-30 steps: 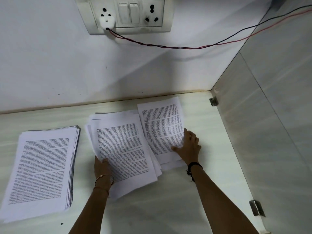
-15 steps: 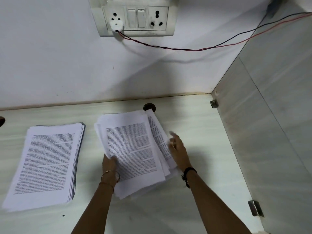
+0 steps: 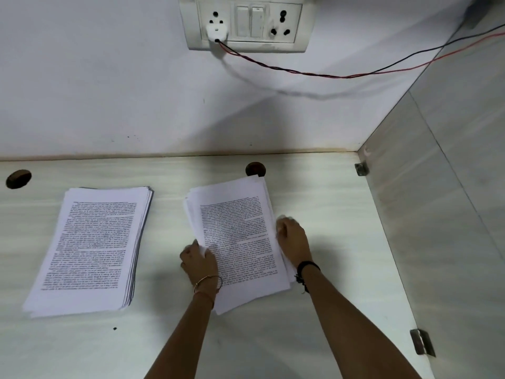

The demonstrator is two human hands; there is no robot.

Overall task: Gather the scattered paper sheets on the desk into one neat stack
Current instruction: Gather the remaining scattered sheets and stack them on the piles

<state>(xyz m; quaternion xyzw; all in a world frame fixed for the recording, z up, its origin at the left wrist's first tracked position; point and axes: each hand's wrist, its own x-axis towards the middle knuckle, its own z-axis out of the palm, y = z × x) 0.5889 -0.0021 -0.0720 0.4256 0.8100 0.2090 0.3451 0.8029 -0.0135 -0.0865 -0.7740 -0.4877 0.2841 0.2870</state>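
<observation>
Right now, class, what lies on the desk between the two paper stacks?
Only bare desk, in the head view, separates the left stack from the right stack.

One wide-angle head view, worn by the person, looks forward and steeply down from the near edge of the bench, close above it, facing the far wall; a side panel closes the right, paper sheets lying mid-frame.
</observation>
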